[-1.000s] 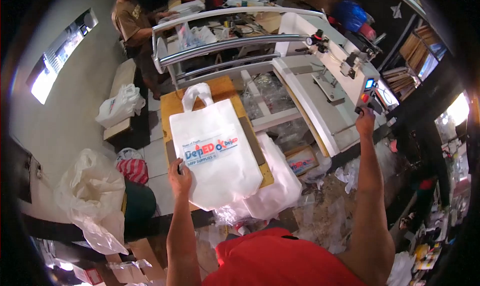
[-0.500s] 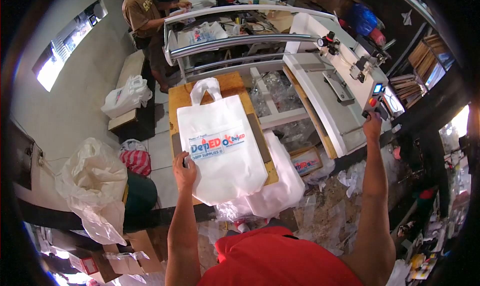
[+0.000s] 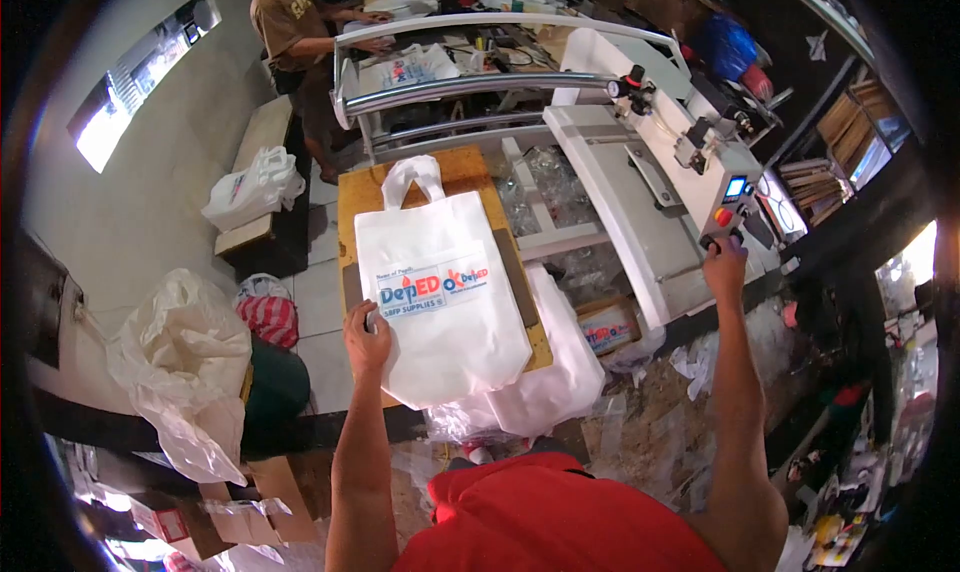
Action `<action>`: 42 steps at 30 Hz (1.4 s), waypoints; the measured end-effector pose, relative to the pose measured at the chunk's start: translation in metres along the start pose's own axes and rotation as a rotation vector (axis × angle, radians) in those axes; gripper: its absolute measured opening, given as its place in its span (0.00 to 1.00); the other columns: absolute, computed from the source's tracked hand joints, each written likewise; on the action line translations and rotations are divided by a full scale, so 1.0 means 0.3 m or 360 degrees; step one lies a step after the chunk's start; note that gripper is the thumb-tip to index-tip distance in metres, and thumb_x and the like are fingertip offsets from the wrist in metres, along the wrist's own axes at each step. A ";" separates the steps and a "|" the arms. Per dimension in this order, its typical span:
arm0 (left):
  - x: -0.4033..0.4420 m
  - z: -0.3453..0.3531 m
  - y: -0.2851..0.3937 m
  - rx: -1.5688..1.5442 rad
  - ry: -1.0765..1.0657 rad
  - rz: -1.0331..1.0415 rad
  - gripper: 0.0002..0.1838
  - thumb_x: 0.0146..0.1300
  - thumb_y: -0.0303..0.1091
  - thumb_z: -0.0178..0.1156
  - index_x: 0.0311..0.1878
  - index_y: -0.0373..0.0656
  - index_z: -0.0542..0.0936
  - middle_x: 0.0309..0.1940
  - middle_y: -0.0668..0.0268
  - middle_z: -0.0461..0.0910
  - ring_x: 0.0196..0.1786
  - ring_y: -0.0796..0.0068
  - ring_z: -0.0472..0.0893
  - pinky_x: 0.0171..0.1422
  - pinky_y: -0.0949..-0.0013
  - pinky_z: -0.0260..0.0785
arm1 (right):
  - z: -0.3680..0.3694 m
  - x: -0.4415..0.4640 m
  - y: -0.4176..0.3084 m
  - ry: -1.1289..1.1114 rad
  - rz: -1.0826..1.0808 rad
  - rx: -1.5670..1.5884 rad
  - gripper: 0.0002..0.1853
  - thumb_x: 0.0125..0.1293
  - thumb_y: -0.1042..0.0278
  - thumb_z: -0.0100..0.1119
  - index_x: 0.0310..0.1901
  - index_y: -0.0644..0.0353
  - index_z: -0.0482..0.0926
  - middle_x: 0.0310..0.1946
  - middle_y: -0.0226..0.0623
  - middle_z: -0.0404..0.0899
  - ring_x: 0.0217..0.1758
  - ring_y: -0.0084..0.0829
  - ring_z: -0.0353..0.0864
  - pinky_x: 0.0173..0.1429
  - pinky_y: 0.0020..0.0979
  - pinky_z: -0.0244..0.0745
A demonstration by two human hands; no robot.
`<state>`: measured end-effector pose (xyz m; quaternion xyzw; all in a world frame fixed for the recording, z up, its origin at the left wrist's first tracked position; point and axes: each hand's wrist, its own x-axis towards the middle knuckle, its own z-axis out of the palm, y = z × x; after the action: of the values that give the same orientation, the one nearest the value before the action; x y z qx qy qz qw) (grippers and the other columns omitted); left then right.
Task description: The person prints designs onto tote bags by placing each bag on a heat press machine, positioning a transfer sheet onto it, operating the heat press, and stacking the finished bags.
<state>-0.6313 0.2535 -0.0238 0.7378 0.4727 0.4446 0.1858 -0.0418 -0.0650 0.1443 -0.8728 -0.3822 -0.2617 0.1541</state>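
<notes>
Your left hand (image 3: 368, 340) sits at the left edge of the bag (image 3: 455, 347), fingers bent against the cloth; whether it pinches the edge, I cannot tell. Your right hand (image 3: 726, 260) is closed around the black handle (image 3: 708, 242) at the near end of the press (image 3: 612, 192), just below a red button (image 3: 722, 216) and a lit screen (image 3: 736, 188).

The bag lies flat on the wooden board (image 3: 358, 187), loops (image 3: 412, 179) pointing away from you, its lower end overhanging the near edge. Its blue and red print (image 3: 412, 294) faces up. The press head stands to the right of the board, clear of your bag.

Just beyond the board's lower right, you have more white bags (image 3: 560, 372), and near them a box (image 3: 610, 334) with similar print. Left of you are a sack (image 3: 185, 357) and a green bin (image 3: 277, 382). Ahead, a co-worker (image 3: 285, 27) stands at a cluttered table (image 3: 552, 38).
</notes>
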 end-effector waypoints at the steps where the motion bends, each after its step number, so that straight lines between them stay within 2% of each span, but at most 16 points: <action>1: 0.001 -0.005 0.008 0.0005 0.0006 -0.0009 0.13 0.58 0.25 0.62 0.47 0.40 0.83 0.52 0.54 0.84 0.57 0.50 0.80 0.65 0.53 0.71 | 0.018 -0.014 -0.021 0.0100 -0.0060 0.0033 0.07 0.63 0.67 0.64 0.40 0.58 0.82 0.41 0.44 0.79 0.49 0.54 0.76 0.55 0.52 0.68; 6: 0.005 -0.006 -0.009 -0.0037 -0.0033 -0.0025 0.13 0.58 0.27 0.62 0.47 0.40 0.83 0.53 0.56 0.84 0.58 0.50 0.80 0.67 0.54 0.71 | -0.072 -0.069 -0.265 0.0070 -0.0263 0.0033 0.09 0.57 0.63 0.68 0.35 0.55 0.80 0.39 0.38 0.79 0.49 0.50 0.75 0.52 0.56 0.66; 9: 0.005 -0.016 0.009 -0.0002 -0.0072 -0.0099 0.13 0.58 0.28 0.62 0.47 0.40 0.83 0.54 0.56 0.83 0.59 0.51 0.79 0.68 0.55 0.70 | -0.051 -0.090 -0.346 -0.0199 -0.0492 0.0571 0.10 0.55 0.64 0.71 0.32 0.56 0.79 0.34 0.38 0.79 0.44 0.47 0.78 0.51 0.49 0.66; 15: 0.006 -0.029 0.031 -0.0005 -0.0038 -0.0112 0.12 0.59 0.27 0.61 0.47 0.41 0.84 0.54 0.56 0.84 0.59 0.52 0.80 0.66 0.55 0.71 | -0.101 -0.196 -0.633 -0.0176 -0.0761 0.0915 0.12 0.60 0.59 0.72 0.33 0.55 0.80 0.31 0.37 0.80 0.42 0.44 0.78 0.50 0.46 0.65; 21: 0.014 -0.021 -0.009 -0.0044 0.0015 -0.0028 0.12 0.60 0.26 0.60 0.47 0.41 0.84 0.51 0.54 0.84 0.55 0.50 0.82 0.62 0.55 0.74 | -0.158 -0.288 -0.923 -0.0233 -0.0914 0.0924 0.12 0.61 0.57 0.72 0.35 0.54 0.81 0.33 0.33 0.81 0.40 0.40 0.78 0.51 0.45 0.64; 23: 0.013 -0.018 -0.042 -0.0214 -0.0121 -0.0275 0.13 0.66 0.30 0.59 0.52 0.39 0.83 0.52 0.58 0.85 0.57 0.62 0.83 0.63 0.62 0.73 | -0.173 -0.315 -1.003 -0.0263 -0.0937 0.0973 0.12 0.61 0.57 0.72 0.37 0.54 0.81 0.33 0.32 0.81 0.40 0.39 0.78 0.51 0.45 0.64; 26: 0.024 -0.039 -0.118 -0.0602 -0.0166 -0.0661 0.14 0.71 0.34 0.57 0.54 0.38 0.83 0.52 0.62 0.85 0.55 0.69 0.82 0.60 0.65 0.73 | -0.181 -0.349 -1.093 -0.0265 -0.0994 0.1043 0.14 0.63 0.56 0.70 0.42 0.55 0.81 0.35 0.33 0.82 0.41 0.39 0.79 0.51 0.45 0.65; 27: 0.022 -0.055 -0.153 -0.0600 -0.0166 -0.0659 0.14 0.71 0.34 0.57 0.54 0.38 0.83 0.52 0.62 0.85 0.55 0.69 0.82 0.60 0.65 0.73 | -0.187 -0.354 -1.116 -0.0263 -0.1020 0.1101 0.14 0.64 0.57 0.70 0.43 0.55 0.81 0.36 0.34 0.82 0.42 0.39 0.79 0.51 0.45 0.66; 30: -0.027 -0.156 -0.273 -0.0763 0.0224 -0.0749 0.15 0.75 0.38 0.56 0.55 0.40 0.83 0.52 0.65 0.84 0.52 0.72 0.81 0.55 0.67 0.73 | -0.192 -0.366 -1.157 -0.0320 -0.1058 0.1166 0.14 0.65 0.58 0.69 0.45 0.57 0.81 0.38 0.37 0.82 0.45 0.41 0.80 0.52 0.44 0.69; 35: -0.311 -0.343 -0.495 -0.0518 0.0424 -0.0975 0.15 0.75 0.39 0.58 0.54 0.38 0.82 0.50 0.64 0.84 0.50 0.72 0.81 0.54 0.66 0.72 | -0.201 -0.373 -1.207 -0.0360 -0.1229 0.1281 0.16 0.63 0.65 0.68 0.51 0.60 0.79 0.45 0.41 0.83 0.52 0.44 0.81 0.58 0.47 0.72; 36: -0.351 -0.394 -0.349 -0.0234 0.0470 -0.0971 0.11 0.75 0.29 0.55 0.52 0.33 0.82 0.46 0.63 0.84 0.47 0.74 0.80 0.54 0.70 0.72 | -0.203 -0.374 -1.201 -0.0324 -0.1271 0.1329 0.18 0.62 0.68 0.68 0.53 0.61 0.79 0.47 0.42 0.83 0.52 0.45 0.81 0.59 0.48 0.72; 37: -0.450 -0.400 -0.375 -0.0440 0.0546 -0.1067 0.11 0.75 0.30 0.56 0.51 0.33 0.82 0.47 0.62 0.84 0.47 0.73 0.80 0.56 0.69 0.71 | -0.233 -0.368 -1.190 -0.0359 -0.1291 0.1369 0.21 0.61 0.71 0.66 0.58 0.61 0.78 0.50 0.44 0.82 0.55 0.47 0.81 0.61 0.47 0.74; 38: -0.554 -0.409 -0.412 -0.0283 0.0523 -0.0974 0.11 0.75 0.30 0.55 0.50 0.32 0.81 0.46 0.62 0.84 0.47 0.72 0.79 0.57 0.68 0.71 | -0.240 -0.360 -1.168 -0.0348 -0.1243 0.1325 0.21 0.61 0.71 0.66 0.58 0.61 0.78 0.50 0.44 0.82 0.55 0.47 0.81 0.61 0.47 0.74; 39: -0.677 -0.422 -0.479 -0.0538 0.0494 -0.1153 0.13 0.75 0.32 0.56 0.50 0.31 0.81 0.45 0.60 0.85 0.47 0.70 0.79 0.58 0.65 0.71 | -0.240 -0.347 -1.135 -0.0302 -0.1257 0.1444 0.21 0.61 0.73 0.65 0.58 0.60 0.78 0.51 0.44 0.82 0.55 0.47 0.81 0.59 0.45 0.75; 41: -0.855 -0.449 -0.345 0.0152 0.0196 -0.1183 0.15 0.74 0.35 0.55 0.49 0.29 0.81 0.44 0.51 0.85 0.44 0.58 0.81 0.56 0.59 0.72 | -0.266 -0.347 -1.022 -0.0316 -0.1170 0.1585 0.19 0.60 0.76 0.64 0.55 0.59 0.79 0.48 0.43 0.83 0.52 0.46 0.82 0.54 0.41 0.78; 42: -0.981 -0.412 -0.369 0.0191 0.0352 -0.1346 0.16 0.74 0.36 0.55 0.48 0.29 0.82 0.43 0.49 0.85 0.45 0.55 0.82 0.55 0.58 0.73 | -0.262 -0.346 -0.930 -0.0305 -0.1131 0.1546 0.19 0.60 0.76 0.64 0.55 0.59 0.79 0.48 0.43 0.83 0.52 0.46 0.82 0.54 0.41 0.78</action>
<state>-0.8394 0.0350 -0.1759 0.4368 0.7752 0.3774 0.2565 -0.3364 0.0217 0.1679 -0.5415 -0.7378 -0.0131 0.4028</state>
